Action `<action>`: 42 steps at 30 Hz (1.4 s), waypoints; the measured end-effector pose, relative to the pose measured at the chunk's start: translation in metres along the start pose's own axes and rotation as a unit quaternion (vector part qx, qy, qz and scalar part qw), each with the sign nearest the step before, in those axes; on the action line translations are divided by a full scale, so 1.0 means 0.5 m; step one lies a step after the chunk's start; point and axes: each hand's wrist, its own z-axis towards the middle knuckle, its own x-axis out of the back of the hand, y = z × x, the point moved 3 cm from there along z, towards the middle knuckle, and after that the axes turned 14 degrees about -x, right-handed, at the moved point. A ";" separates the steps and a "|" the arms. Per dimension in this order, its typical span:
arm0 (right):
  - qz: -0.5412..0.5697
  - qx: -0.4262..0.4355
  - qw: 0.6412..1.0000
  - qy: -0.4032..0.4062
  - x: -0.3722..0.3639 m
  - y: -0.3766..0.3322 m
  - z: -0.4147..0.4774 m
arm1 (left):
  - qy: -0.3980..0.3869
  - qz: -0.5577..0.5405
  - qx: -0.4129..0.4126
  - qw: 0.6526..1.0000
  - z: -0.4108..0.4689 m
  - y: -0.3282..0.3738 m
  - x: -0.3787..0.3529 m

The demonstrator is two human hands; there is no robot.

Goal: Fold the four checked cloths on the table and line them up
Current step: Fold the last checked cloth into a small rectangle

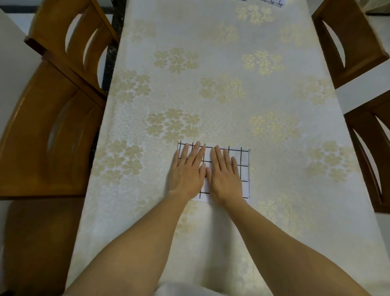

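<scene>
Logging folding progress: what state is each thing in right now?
near checked cloth: folded, flat, under both hands.
far checked cloth: mostly out of frame, state unclear.
left hand: flat, pressing near checked cloth.
right hand: flat, pressing it too.

table (118, 17) | floral cover (211, 95) | folded checked cloth (243, 171) front | 2nd cloth (272, 2) far end

Soft, even indoor light, slightly dim and warm, faint diffuse shadows beside the forearms (147, 243) on the tablecloth (211, 95), gentle sheen on its gold flowers, overall mild softness, wide-angle bowing of chairs (52, 126) toward the edges.
</scene>
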 end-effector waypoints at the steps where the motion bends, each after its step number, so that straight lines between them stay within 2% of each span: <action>1: -0.010 0.001 1.000 0.000 0.001 0.012 -0.001 | 0.003 -0.007 0.007 1.000 -0.001 -0.003 0.001; 13: -0.057 -0.076 0.995 -0.026 0.057 0.141 -0.021 | 0.009 -0.007 0.073 0.997 -0.053 -0.083 0.011; 16: -0.002 -0.085 0.996 0.030 0.084 0.097 -0.012 | 0.054 -0.015 0.050 0.997 -0.047 -0.061 0.037; 18: 0.051 -0.038 0.997 0.052 0.096 0.031 0.003 | 0.085 -0.017 -0.003 0.996 -0.019 -0.023 0.053; 20: 0.114 -0.005 0.993 0.027 0.092 -0.033 0.022 | 0.071 -0.026 -0.038 0.996 0.015 0.011 0.049; 23: 0.178 -0.011 0.984 -0.029 0.056 -0.074 0.035 | 0.015 -0.017 -0.036 0.999 0.036 0.018 0.018; 26: 0.130 -0.021 0.991 -0.037 0.021 -0.059 0.025 | -0.017 0.045 -0.028 0.998 0.030 0.008 -0.003; 32: -0.004 -0.025 1.000 0.003 0.015 0.009 0.016 | 0.002 0.011 -0.008 1.000 0.028 0.001 0.003; 39: -0.018 -0.064 0.998 -0.004 0.047 0.099 0.005 | 0.011 -0.015 0.067 0.998 -0.010 -0.059 0.006; 42: -0.037 -0.077 0.996 -0.012 0.052 0.129 0.012 | 0.005 -0.010 0.073 0.997 -0.024 -0.091 0.011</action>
